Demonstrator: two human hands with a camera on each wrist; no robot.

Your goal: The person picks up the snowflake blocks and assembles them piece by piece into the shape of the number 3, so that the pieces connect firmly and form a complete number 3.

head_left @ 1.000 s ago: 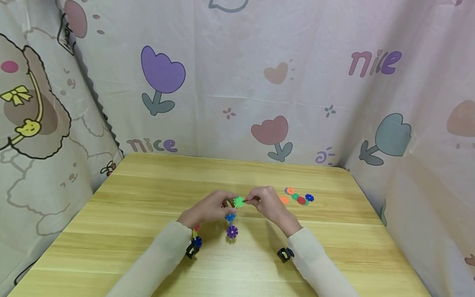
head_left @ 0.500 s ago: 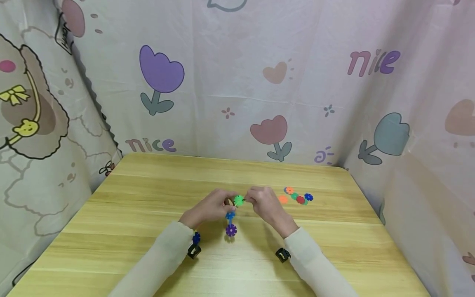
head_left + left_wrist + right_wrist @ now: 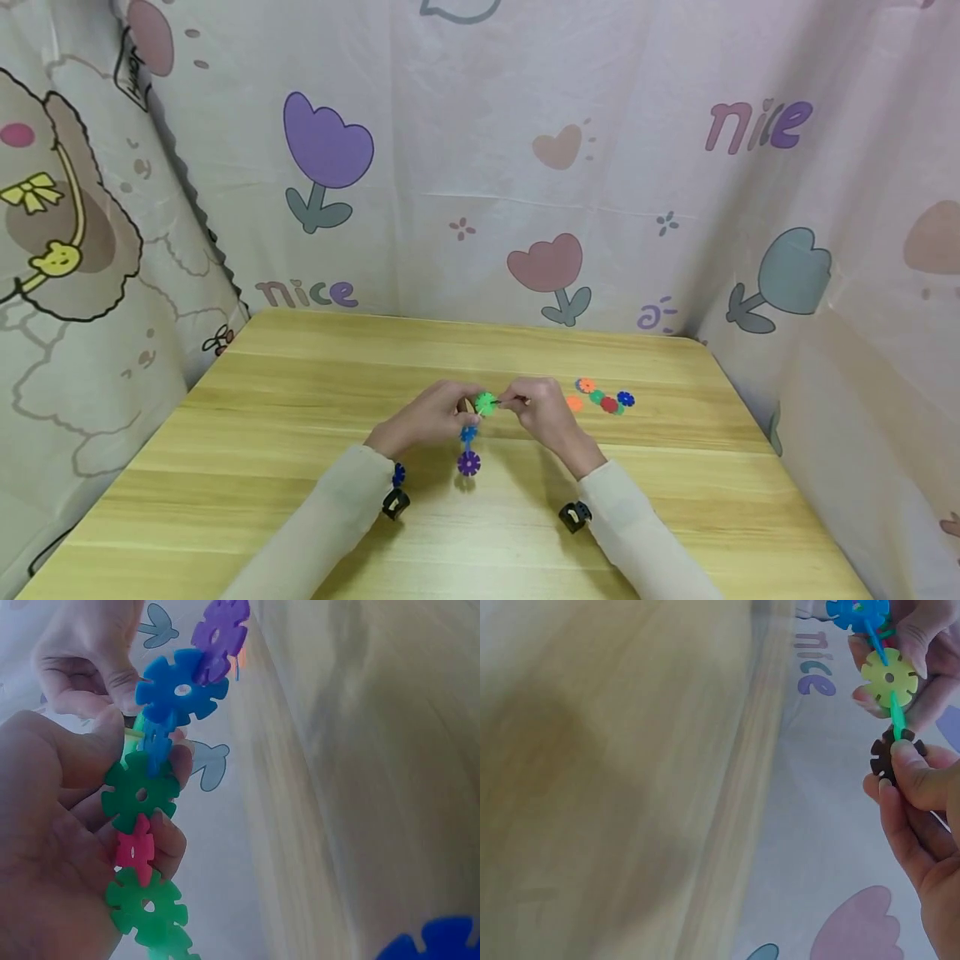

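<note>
While the left hand (image 3: 423, 414) keeps one yellow disc (image 3: 877, 673) between curled fingers (image 3: 169, 846), the right hand (image 3: 543, 410) pinches one brown disc (image 3: 880, 760); two orange discs (image 3: 574, 404) lie on the table (image 3: 300, 400).

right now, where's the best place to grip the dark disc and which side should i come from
I'd pinch the dark disc across its two flat faces, near the rim away from the green disc, coming from the person's right. It is thin and notched, and the green disc, seen edge-on, meets its far edge. The right hand pinches it from that side.
</note>
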